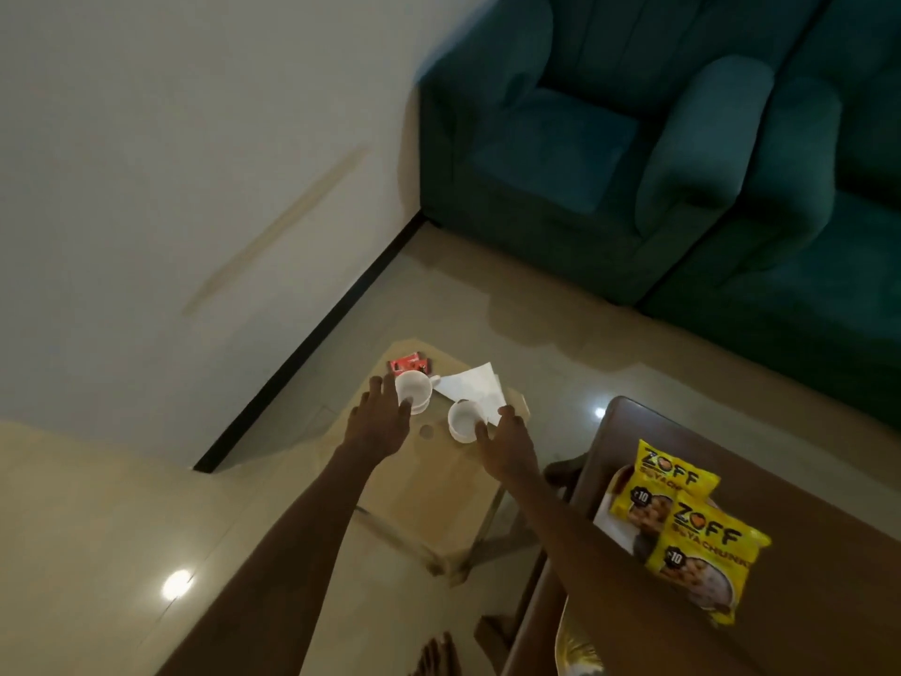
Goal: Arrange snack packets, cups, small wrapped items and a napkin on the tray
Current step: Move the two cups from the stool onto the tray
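Reaching with both arms, we had our left hand spread open, fingertips touching the left cup, and our right hand open beside the right cup on the glass table, holding nothing, each cup just ahead of its hand.
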